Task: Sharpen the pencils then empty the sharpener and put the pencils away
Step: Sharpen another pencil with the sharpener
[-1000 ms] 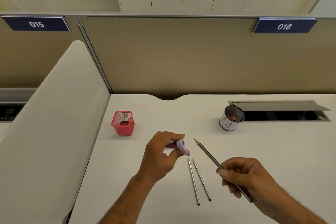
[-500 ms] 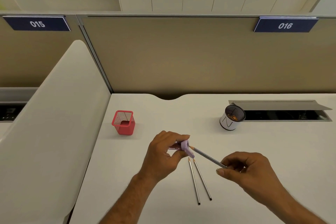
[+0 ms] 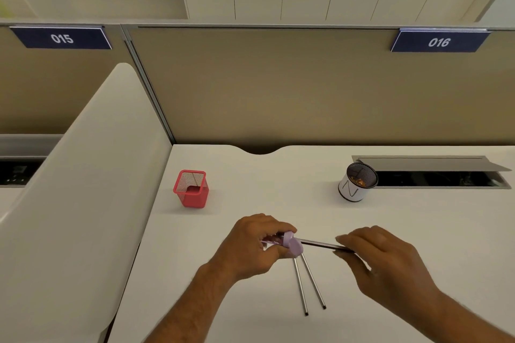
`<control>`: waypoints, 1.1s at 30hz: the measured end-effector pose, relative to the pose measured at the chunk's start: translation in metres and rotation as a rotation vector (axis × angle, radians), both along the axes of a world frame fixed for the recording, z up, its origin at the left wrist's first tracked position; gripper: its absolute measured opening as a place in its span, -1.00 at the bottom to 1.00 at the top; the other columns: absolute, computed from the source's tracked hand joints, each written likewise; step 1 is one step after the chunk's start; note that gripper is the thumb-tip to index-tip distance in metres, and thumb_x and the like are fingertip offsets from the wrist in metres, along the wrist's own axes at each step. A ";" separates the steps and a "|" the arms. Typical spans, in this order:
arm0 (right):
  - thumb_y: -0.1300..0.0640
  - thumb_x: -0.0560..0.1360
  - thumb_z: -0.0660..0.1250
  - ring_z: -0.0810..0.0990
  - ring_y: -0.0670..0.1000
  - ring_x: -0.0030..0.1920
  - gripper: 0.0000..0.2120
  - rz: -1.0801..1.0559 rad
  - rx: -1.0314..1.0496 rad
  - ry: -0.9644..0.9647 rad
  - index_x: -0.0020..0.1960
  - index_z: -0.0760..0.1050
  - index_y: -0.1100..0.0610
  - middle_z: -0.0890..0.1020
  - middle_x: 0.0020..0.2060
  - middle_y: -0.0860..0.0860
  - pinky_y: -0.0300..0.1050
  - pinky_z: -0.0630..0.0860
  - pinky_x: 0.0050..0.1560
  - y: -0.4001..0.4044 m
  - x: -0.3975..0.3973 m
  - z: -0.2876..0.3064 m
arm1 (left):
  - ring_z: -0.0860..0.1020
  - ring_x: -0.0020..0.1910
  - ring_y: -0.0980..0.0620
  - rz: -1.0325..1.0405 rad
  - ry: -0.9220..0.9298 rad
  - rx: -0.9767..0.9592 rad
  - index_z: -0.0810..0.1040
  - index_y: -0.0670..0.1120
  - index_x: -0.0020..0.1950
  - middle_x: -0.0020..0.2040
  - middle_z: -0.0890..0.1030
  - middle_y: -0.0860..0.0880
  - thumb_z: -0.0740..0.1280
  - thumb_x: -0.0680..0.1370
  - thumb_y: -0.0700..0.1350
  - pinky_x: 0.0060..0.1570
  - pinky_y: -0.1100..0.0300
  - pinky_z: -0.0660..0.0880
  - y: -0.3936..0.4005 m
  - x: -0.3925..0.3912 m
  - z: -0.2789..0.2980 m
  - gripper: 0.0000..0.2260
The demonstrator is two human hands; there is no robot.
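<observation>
My left hand [image 3: 252,248] grips a lilac pencil sharpener [image 3: 291,244] above the white desk [image 3: 250,175]. A dark pencil [image 3: 320,244] lies nearly level with its tip inside the sharpener; my right hand [image 3: 387,262] pinches its other end. Two more pencils [image 3: 308,284] lie side by side on the desk just below the sharpener, their tips hidden behind my left hand. A red mesh pencil cup [image 3: 192,189] stands at the back left. A white-wrapped mesh cup [image 3: 356,182] with brown shavings inside stands at the back right.
A beige partition closes off the back of the desk. An open cable tray with a raised grey flap [image 3: 434,166] lies at the back right, beside the white cup. A white side divider [image 3: 83,203] borders the desk on the left.
My right hand swung the pencil from pointing up-left to nearly level and pushed its tip into the sharpener. Both hands have drawn closer together.
</observation>
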State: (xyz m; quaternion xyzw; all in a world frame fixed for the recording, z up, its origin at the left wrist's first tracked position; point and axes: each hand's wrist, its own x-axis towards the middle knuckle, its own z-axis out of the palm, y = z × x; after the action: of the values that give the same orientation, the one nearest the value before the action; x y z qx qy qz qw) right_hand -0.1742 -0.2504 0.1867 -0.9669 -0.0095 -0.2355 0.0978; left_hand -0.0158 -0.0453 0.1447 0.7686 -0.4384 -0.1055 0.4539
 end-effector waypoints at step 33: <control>0.07 0.47 0.37 0.42 0.08 -0.57 -0.79 0.149 -0.210 0.041 -0.22 0.66 0.18 0.53 -0.50 0.00 -0.12 0.38 -0.62 -0.007 -0.002 -0.014 | 0.58 -0.18 0.17 -0.092 0.226 0.083 0.66 0.15 0.00 -0.16 0.68 0.11 0.53 0.40 -0.04 -0.18 0.45 0.45 0.001 -0.002 -0.001 -0.79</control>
State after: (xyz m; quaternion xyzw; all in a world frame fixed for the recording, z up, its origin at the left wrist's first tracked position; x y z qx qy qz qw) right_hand -0.1760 -0.2570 0.1728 -0.9731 -0.1037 -0.2055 0.0134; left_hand -0.0178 -0.0444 0.1442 0.7489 -0.4145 -0.2304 0.4628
